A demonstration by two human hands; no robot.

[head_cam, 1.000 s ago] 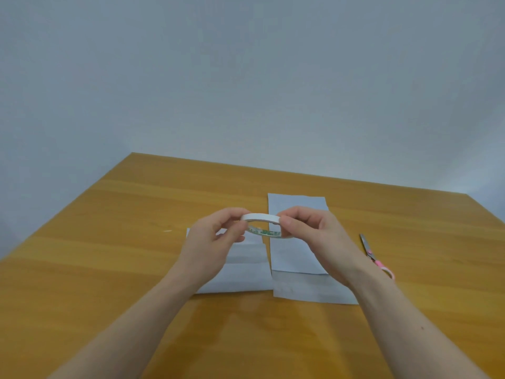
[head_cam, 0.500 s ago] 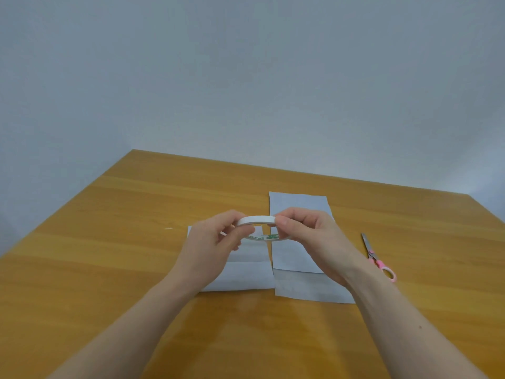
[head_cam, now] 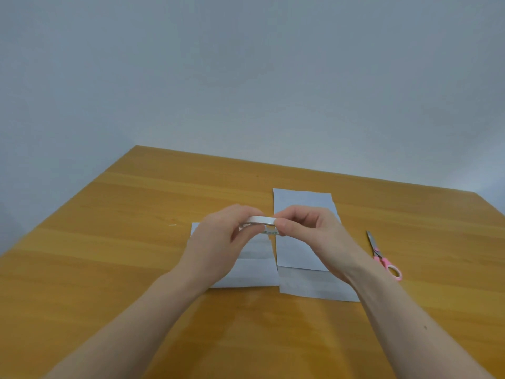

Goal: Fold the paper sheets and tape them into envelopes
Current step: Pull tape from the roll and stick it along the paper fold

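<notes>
1. Head view: my left hand (head_cam: 216, 247) and right hand (head_cam: 314, 236) pinch the tape roll (head_cam: 259, 220) in their fingers, above the folded paper sheets (head_cam: 303, 258).
2. The sheets lie flat on the tabletop (head_cam: 136, 242); scissors (head_cam: 382, 255) rest to their right.

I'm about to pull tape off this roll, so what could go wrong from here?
1. Both hands, left hand and right hand, hold the white ring-shaped tape roll above the two folded white paper sheets, so nothing pins them; a tug could shift them or loosen the folds.
2. The pink-handled metal scissors lie apart by the right wrist; a pulled strip may curl and stick to itself before it gets cut.
</notes>
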